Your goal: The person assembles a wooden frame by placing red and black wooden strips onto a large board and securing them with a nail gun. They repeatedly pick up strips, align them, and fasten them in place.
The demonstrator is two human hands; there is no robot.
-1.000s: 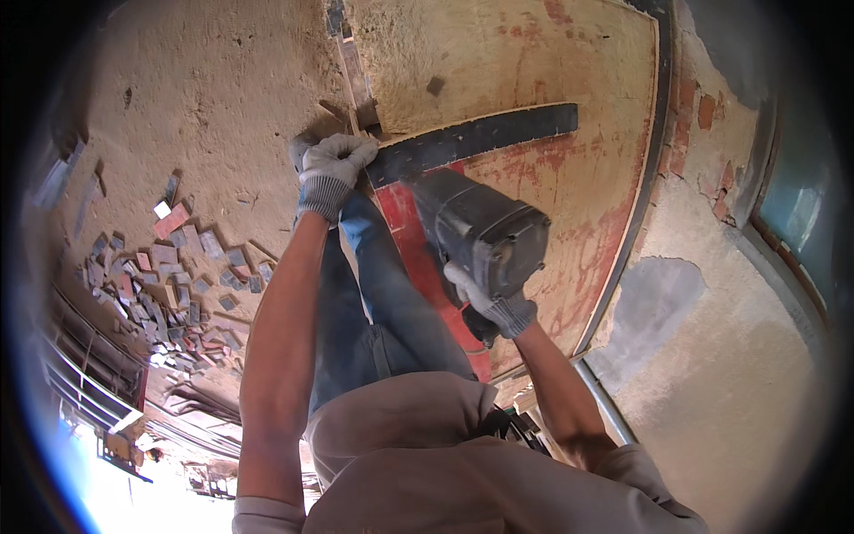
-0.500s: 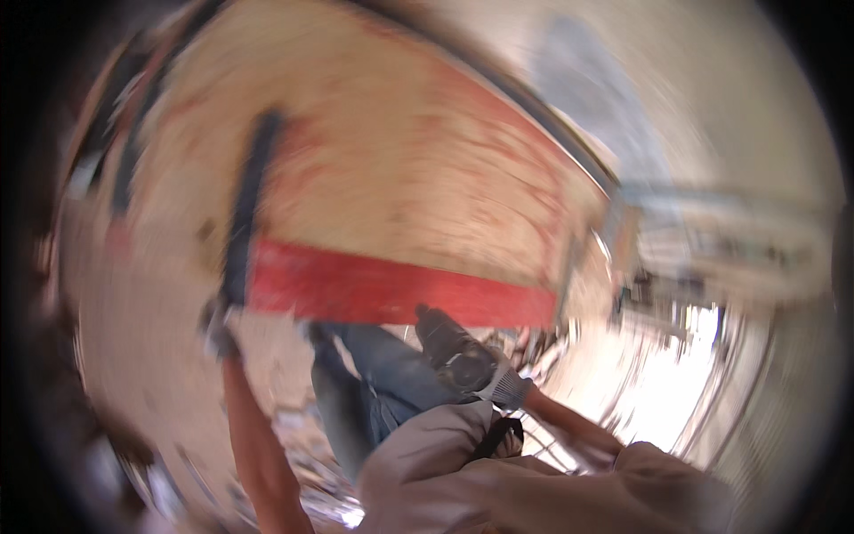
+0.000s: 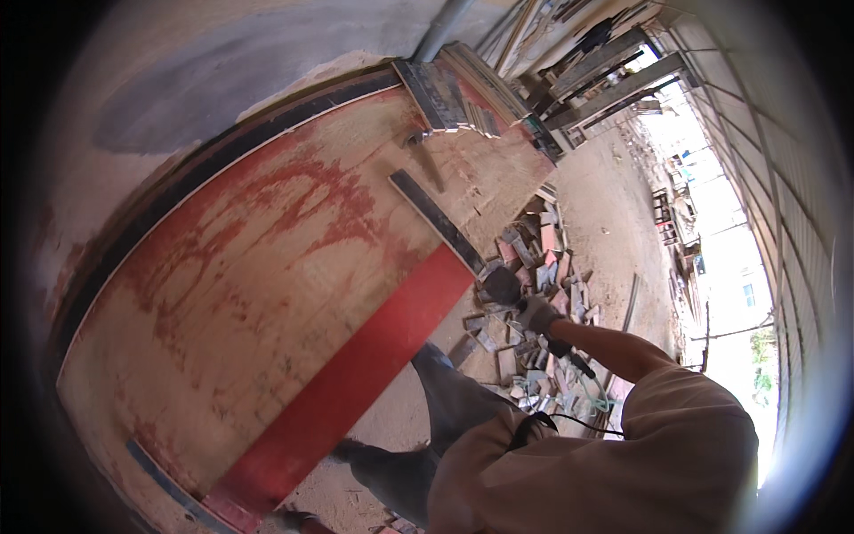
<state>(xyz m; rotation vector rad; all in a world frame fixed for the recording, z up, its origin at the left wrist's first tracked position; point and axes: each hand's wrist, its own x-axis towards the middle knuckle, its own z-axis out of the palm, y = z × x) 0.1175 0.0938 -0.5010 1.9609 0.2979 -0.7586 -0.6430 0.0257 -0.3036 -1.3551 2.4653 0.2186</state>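
A long red board (image 3: 356, 365) lies diagonally along the near edge of a worn, red-stained wooden work surface (image 3: 267, 267). My right hand (image 3: 538, 313), in a grey glove, is closed around a dark corded power tool (image 3: 503, 287). The tool's rounded head is beside the board's far right end, by a narrow dark strip (image 3: 436, 218); I cannot tell whether they touch. Down at the lower edge, my left hand (image 3: 298, 518) shows only partly, dark-gloved, close to the board's near left end. Its fingers are too hidden to read. Another dark strip (image 3: 169, 485) sits by that end.
A hammer (image 3: 430, 165) lies on the far part of the surface, near stacked boards (image 3: 436, 93). Wood offcuts (image 3: 543, 258) are heaped on the ground to the right, by my right arm. A wall (image 3: 196, 98) stands behind the surface.
My view has turned and sharpened. The right hand and power tool have gone from beside the red board's near edge to its far right end. My left hand is now mostly out of sight at the lower edge.
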